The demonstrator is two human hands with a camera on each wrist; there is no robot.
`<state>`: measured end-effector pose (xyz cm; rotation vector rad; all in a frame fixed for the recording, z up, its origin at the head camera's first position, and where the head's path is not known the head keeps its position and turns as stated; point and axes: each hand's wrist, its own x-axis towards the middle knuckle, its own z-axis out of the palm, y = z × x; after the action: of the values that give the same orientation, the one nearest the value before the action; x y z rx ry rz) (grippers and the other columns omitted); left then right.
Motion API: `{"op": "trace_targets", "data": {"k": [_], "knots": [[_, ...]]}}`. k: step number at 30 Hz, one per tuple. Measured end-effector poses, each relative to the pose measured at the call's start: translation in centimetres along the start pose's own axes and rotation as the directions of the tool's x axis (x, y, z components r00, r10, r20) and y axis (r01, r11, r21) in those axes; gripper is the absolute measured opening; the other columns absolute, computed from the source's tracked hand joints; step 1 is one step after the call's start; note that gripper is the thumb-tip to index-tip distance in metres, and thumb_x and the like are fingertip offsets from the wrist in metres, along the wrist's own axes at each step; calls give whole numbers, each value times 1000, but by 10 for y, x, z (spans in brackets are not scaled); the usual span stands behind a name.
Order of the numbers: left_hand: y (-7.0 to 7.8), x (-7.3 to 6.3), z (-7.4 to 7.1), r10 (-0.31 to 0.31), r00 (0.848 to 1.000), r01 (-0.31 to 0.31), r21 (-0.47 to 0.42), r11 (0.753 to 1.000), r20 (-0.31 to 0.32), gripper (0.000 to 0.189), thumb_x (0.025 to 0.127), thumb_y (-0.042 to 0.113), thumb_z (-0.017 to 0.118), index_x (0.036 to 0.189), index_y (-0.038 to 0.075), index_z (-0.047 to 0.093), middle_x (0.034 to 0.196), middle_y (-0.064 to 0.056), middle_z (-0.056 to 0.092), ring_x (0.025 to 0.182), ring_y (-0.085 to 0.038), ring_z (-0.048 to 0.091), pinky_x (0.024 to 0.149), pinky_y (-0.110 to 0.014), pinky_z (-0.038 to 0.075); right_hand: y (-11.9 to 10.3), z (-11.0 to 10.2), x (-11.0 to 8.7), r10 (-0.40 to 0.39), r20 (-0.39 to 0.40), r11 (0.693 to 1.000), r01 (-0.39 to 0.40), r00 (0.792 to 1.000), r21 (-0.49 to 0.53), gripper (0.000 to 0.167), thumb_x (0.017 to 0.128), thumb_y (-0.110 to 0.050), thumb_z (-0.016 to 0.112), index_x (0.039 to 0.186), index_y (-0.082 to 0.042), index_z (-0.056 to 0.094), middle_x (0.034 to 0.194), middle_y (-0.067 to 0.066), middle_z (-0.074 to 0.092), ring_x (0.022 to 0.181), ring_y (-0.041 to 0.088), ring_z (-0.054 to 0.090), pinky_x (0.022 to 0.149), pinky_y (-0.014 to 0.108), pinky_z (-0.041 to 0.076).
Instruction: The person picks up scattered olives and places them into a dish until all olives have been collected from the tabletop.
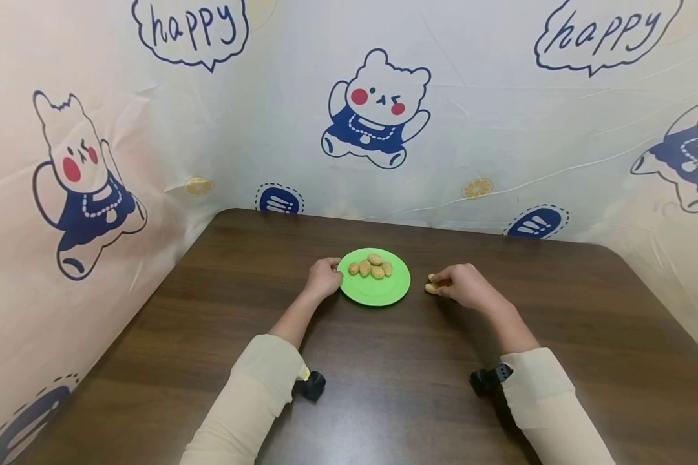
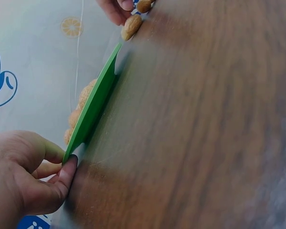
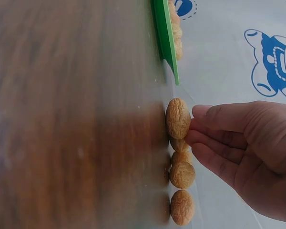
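Observation:
A round green plate [image 1: 374, 296] with several tan, wrinkled-shelled walnuts [image 1: 364, 268] stands on the brown table. My left hand [image 1: 324, 278] holds the plate's left rim; in the left wrist view the thumb [image 2: 69, 171] and fingers pinch its edge. Right of the plate, my right hand [image 1: 464, 285] reaches down to loose walnuts [image 1: 431, 289]. In the right wrist view its thumb and fingertips come right to the side of the foremost walnut [image 3: 178, 118]. Several more walnuts [image 3: 182, 207] lie in a row behind that one, hidden by the hand in the head view.
The dark wooden table [image 1: 384, 387] has rounded back corners. A pale cloth [image 1: 267, 129] with cartoon animals and the word "happy" hangs behind it and along the sides. Each wrist carries a small black camera [image 1: 311, 386] at the sleeve cuff.

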<state>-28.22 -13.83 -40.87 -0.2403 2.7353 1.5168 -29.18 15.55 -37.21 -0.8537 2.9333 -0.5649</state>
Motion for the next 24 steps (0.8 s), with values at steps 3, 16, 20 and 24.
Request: {"op": "trace_targets", "data": {"k": [3, 16, 20, 24], "knots": [[1, 0, 0, 0, 1000, 0, -1, 1000, 2, 45, 86, -2, 44, 130, -4, 49, 115, -15, 57, 96, -21, 50, 76, -29, 43, 1, 1, 1, 8, 4, 1000, -8, 1000, 6, 21, 80, -6, 69, 100, 2, 71, 98, 15, 67, 90, 27, 61, 74, 38, 48], [0, 0, 1, 12, 1000, -12, 17, 1000, 2, 45, 86, -2, 44, 131, -4, 49, 119, -15, 56, 98, -22, 49, 77, -30, 43, 7, 6, 6, 55, 23, 998, -55, 998, 15, 24, 80, -4, 69, 103, 3, 69, 92, 12, 67, 82, 21, 60, 69, 33, 49], [1, -1, 1, 11, 1000, -11, 29, 1000, -2, 44, 86, -2, 45, 130, -3, 50, 120, -15, 56, 99, -22, 48, 79, -31, 42, 9, 8, 7, 48, 7, 999, -48, 999, 9, 22, 80, -3, 68, 101, 2, 70, 92, 12, 67, 82, 21, 60, 69, 33, 49], [1, -1, 1, 9, 1000, -9, 13, 1000, -2, 44, 86, -2, 44, 130, -3, 50, 120, -15, 56, 99, -22, 49, 79, -31, 43, 9, 9, 8, 36, -4, 999, -36, 999, 2, 20, 81, -3, 67, 100, 3, 70, 93, 14, 67, 82, 22, 60, 70, 35, 49]]}}
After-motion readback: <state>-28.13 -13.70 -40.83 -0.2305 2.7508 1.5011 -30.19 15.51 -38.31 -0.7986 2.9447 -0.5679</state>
